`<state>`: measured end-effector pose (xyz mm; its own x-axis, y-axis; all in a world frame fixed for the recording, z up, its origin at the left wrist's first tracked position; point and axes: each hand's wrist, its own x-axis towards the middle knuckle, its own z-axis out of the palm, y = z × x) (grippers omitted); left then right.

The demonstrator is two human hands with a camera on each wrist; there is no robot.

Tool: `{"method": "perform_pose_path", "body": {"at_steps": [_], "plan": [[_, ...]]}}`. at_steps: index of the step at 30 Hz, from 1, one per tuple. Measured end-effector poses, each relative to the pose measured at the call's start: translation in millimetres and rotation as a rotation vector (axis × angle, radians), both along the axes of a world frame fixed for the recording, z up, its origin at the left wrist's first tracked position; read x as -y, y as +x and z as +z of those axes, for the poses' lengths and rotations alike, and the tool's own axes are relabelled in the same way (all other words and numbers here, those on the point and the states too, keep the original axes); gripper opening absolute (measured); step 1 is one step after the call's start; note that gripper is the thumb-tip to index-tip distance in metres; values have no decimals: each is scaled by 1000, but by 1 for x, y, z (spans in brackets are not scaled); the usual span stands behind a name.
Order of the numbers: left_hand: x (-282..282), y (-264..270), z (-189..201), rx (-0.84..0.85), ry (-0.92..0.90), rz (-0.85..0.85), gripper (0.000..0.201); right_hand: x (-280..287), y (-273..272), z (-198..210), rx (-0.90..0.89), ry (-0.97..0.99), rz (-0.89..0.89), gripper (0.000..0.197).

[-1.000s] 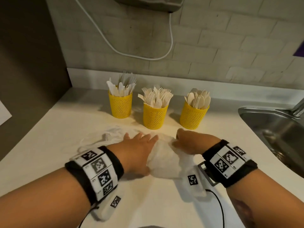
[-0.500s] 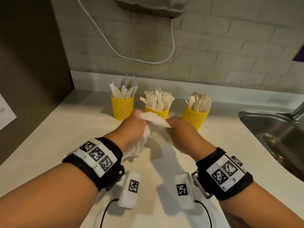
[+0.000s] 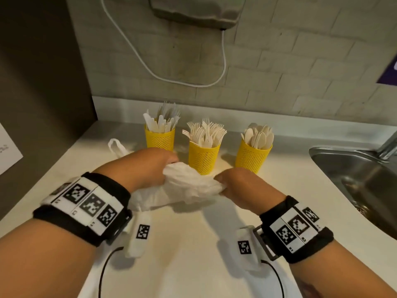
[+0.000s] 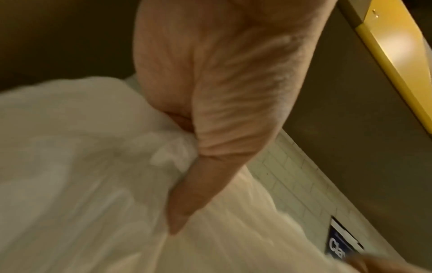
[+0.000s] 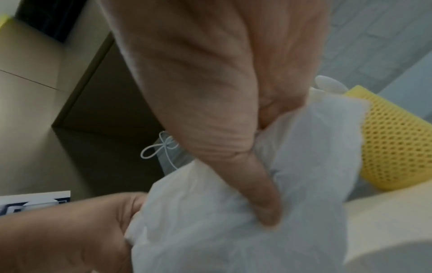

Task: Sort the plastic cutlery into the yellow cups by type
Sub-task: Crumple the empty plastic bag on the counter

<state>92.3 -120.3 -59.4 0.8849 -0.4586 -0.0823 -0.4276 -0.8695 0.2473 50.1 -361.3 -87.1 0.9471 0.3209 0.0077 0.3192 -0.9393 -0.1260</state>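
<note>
Three yellow mesh cups stand in a row near the back wall: the left cup [image 3: 160,139] holds white knives, the middle cup [image 3: 204,157] forks, the right cup [image 3: 252,157] spoons. In front of them both hands hold a crumpled white plastic bag [image 3: 189,187] above the counter. My left hand [image 3: 154,166] grips its left end, fingers curled into the plastic [image 4: 177,162]. My right hand [image 3: 234,181] grips the right end, thumb pressed into the bag [image 5: 268,203]. The right cup [image 5: 397,144] shows just behind the bag in the right wrist view.
A steel sink [image 3: 361,181] with a tap lies at the right of the cream counter [image 3: 193,254]. A dark cabinet side [image 3: 43,82] stands at the left. A white cable [image 3: 150,67] hangs on the tiled wall. A bag handle loop [image 3: 116,147] lies left of the knife cup.
The bag was pressed flat on the counter a second ago. Both hands gathered it, lifted it toward the cups, and now stretch it between them, lower and wider apart.
</note>
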Motion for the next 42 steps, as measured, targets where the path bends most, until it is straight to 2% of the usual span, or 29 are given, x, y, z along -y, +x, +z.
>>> {"method": "perform_pose_path", "body": {"at_steps": [2,3,4,6,8,10,12,13,14,15,16,18,20,21,23,24,25,27,28,30,31,32,34,35,37,39,42], "plan": [[-15,1,4,2,163,81,16,2,-3,-9,-87,-54,30,31],[-21,0,7,-9,182,114,18,2,-4,-11,-129,-72,35,31],[-26,1,9,-40,134,139,20,3,-5,-13,-157,-72,31,29],[-31,0,16,-107,-122,189,32,4,-4,-13,-165,-45,6,20],[-32,0,19,-102,-381,292,40,9,-2,-7,-163,1,-26,14],[-36,3,18,115,-499,418,32,15,-2,3,-186,52,-67,12],[-44,2,13,476,-539,563,26,26,-3,13,-218,147,-139,7],[-46,-2,11,634,-575,575,23,31,-3,16,-232,202,-180,12],[-45,-7,11,712,-613,534,24,35,-3,18,-239,265,-213,14],[-40,-12,9,682,-634,466,33,40,-2,18,-239,321,-251,9],[-34,-15,4,569,-639,395,45,42,-1,19,-235,364,-275,2],[-20,-19,-4,336,-617,299,61,43,-2,20,-237,397,-285,10],[-11,-19,-6,207,-609,256,55,40,-3,22,-264,420,-251,12],[-6,-20,-4,149,-645,233,41,38,-5,24,-278,427,-230,13],[5,-25,0,-52,-842,172,12,36,-6,26,-285,445,-223,13],[10,-26,-1,-226,-1003,137,14,37,-6,25,-282,459,-231,13],[15,-27,-5,-413,-1195,112,22,36,-6,24,-278,482,-246,14],[21,-29,-12,-768,-1566,166,44,35,-7,25,-274,550,-269,14],[22,-31,-14,-923,-1677,197,52,35,-7,24,-280,593,-270,13],[25,-30,-19,-1104,-1713,227,67,35,-8,25,-272,643,-255,13],[26,-29,-21,-1116,-1683,256,68,35,-9,25,-265,663,-248,12],[27,-27,-22,-1076,-1631,279,59,36,-9,26,-265,685,-242,11],[30,-26,-21,-894,-1409,261,30,36,-10,26,-276,708,-221,12],[31,-27,-22,-822,-1265,205,24,34,-10,27,-278,710,-204,12],[33,-28,-23,-732,-1047,97,26,30,-11,27,-265,740,-167,13],[35,-32,-23,-650,-1036,49,21,27,-12,28,-256,762,-112,15],[38,-30,-27,-497,-1111,112,25,24,-13,29,-272,703,-65,16]]}}
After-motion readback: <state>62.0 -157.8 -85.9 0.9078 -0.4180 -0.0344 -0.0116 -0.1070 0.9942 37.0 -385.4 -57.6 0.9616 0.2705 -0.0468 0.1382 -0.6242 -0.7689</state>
